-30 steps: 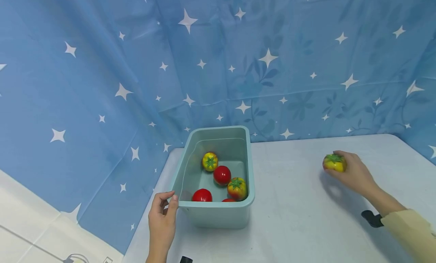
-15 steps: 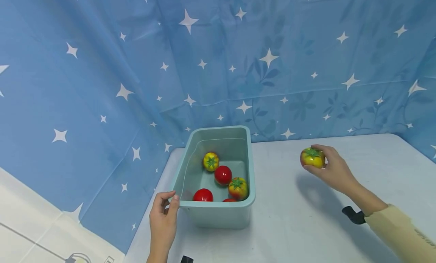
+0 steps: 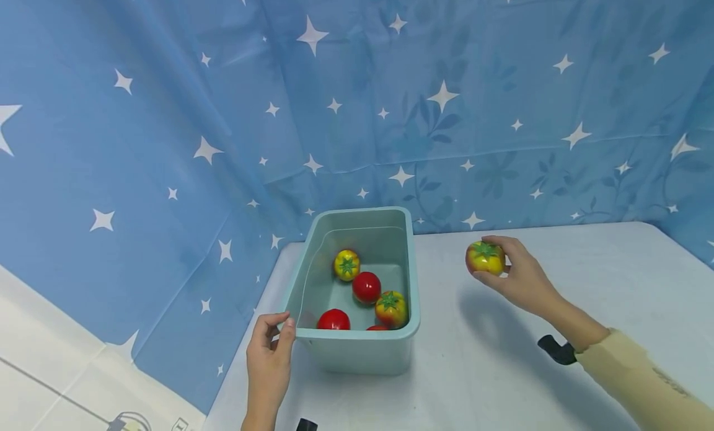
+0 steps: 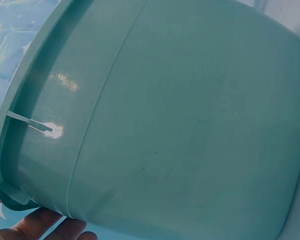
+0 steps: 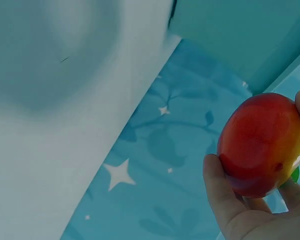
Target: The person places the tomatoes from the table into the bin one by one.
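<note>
A red-and-yellow toy tomato (image 3: 485,258) with a green leafy top is held between the thumb and fingers of my right hand (image 3: 523,277), raised over the white table to the right of the bin. In the right wrist view its red underside (image 5: 260,145) faces the camera. My left hand (image 3: 269,363) grips the front left corner of a pale teal plastic bin (image 3: 362,356), thumb on the rim. From the left wrist, the bin's outer wall (image 4: 180,120) fills most of the view, with fingertips (image 4: 70,229) below the rim.
Inside the bin lie a yellow toy tomato (image 3: 347,265), a red-and-yellow one (image 3: 392,309) and several red ones, one mostly hidden by the front rim. A blue star-patterned curtain (image 3: 446,139) hangs behind the white table (image 3: 446,369) and along its left side.
My right hand has carried the toy tomato leftward across the table, nearer the bin. The left hand keeps its grip on the bin corner, and the bin stays put.
</note>
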{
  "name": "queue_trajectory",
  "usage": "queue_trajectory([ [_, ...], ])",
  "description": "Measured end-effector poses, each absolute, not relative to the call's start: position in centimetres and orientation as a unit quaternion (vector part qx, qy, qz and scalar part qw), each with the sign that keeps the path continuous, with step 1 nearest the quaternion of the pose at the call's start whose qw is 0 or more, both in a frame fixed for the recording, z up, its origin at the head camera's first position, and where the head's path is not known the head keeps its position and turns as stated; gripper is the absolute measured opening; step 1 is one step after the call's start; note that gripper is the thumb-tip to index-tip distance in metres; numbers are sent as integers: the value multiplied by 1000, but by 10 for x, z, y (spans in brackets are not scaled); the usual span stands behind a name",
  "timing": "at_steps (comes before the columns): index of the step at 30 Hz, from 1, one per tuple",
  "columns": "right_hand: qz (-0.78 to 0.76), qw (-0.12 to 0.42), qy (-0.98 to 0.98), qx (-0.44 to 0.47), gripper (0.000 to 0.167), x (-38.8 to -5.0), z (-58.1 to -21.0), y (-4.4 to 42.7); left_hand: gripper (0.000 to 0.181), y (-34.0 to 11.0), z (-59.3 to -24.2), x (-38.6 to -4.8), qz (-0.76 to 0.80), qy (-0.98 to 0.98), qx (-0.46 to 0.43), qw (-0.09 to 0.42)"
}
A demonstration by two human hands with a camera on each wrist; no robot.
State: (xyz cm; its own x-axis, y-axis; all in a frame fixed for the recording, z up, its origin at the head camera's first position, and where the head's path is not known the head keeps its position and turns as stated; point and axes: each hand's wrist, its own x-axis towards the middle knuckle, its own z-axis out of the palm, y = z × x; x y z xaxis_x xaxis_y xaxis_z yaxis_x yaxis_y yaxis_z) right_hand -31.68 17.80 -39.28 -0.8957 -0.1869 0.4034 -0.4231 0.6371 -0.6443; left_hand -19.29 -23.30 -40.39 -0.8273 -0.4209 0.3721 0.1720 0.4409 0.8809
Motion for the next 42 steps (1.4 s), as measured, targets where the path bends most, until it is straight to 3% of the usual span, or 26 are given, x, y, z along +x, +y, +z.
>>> queue_trajectory([
  [42, 439, 156, -842, 272, 65, -313, -337, 74, 17, -234, -402, -194, -523, -801, 72, 280],
])
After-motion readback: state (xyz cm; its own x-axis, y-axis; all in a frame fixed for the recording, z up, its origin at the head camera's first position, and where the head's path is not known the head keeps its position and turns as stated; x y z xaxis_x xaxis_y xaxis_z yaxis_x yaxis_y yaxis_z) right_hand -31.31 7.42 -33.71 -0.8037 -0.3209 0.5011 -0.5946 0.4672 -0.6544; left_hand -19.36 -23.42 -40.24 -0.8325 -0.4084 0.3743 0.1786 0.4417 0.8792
